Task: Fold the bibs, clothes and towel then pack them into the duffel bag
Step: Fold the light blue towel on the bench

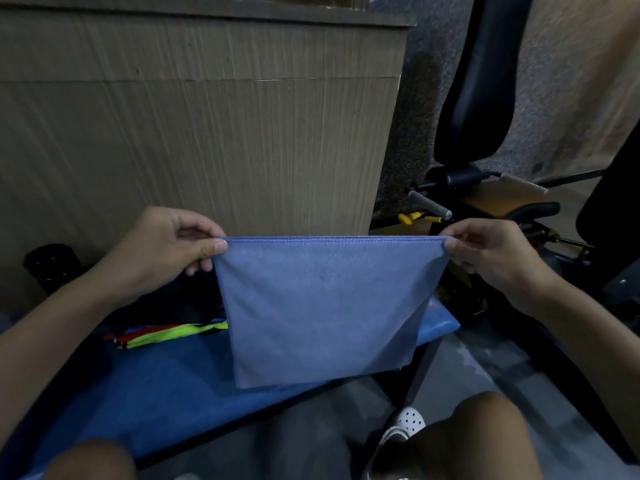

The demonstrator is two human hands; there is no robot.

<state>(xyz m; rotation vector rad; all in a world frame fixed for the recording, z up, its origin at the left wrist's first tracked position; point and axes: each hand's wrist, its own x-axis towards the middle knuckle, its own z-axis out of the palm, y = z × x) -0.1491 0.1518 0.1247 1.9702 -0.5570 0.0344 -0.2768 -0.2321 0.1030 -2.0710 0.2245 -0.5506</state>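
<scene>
A blue towel (322, 306) hangs folded in the air above a blue padded bench (156, 393). My left hand (169, 247) pinches its top left corner and my right hand (491, 258) pinches its top right corner, with the top edge stretched taut between them. On the bench behind the towel lie neon yellow-green and red bibs (166, 334), folded flat. A dark bundle (187, 299), possibly the duffel bag or clothes, sits behind the bibs under my left wrist; I cannot tell which.
A tall wooden cabinet side (207, 133) stands close behind the bench. Black gym equipment with a padded backrest (478, 81) and a grey handle (429, 204) fills the right. My knees and a white perforated shoe (408, 422) are below, on grey floor.
</scene>
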